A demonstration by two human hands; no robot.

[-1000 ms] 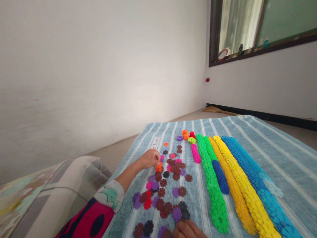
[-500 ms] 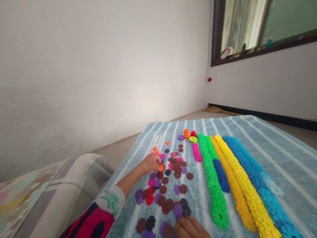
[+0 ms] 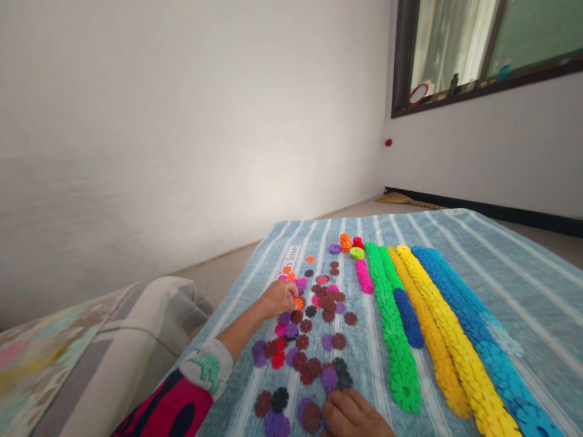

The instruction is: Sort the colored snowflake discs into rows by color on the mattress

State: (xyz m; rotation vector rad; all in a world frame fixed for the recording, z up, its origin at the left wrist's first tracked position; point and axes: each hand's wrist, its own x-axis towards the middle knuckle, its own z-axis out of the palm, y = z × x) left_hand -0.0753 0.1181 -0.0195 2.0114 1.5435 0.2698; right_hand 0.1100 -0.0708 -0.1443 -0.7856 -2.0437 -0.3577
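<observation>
My left hand [image 3: 280,298] reaches in among loose plastic snowflake discs, its fingers closed in a pinch at an orange snowflake disc [image 3: 299,303]. Close by lie brown discs [image 3: 327,301], a black disc [image 3: 310,311] and several pink and purple ones. At the near edge of the view is my right hand [image 3: 357,414], fingers curled under and closed; whatever they hold is hidden. Beside its fingertips sit a purple disc [image 3: 329,379] and a brown disc [image 3: 312,417].
Long rows of linked discs lie to the right: green [image 3: 395,340], yellow [image 3: 464,358] and blue [image 3: 478,328], plus a short pink row [image 3: 364,277]. An orange stack [image 3: 345,243] stands at the back. A striped cloth [image 3: 537,291] lies underneath; a grey-white draped fabric [image 3: 136,340] is at left.
The view has shifted slightly, moving the whole scene a little up and right. Both hands stay closed at nearly the same spots among the discs.
</observation>
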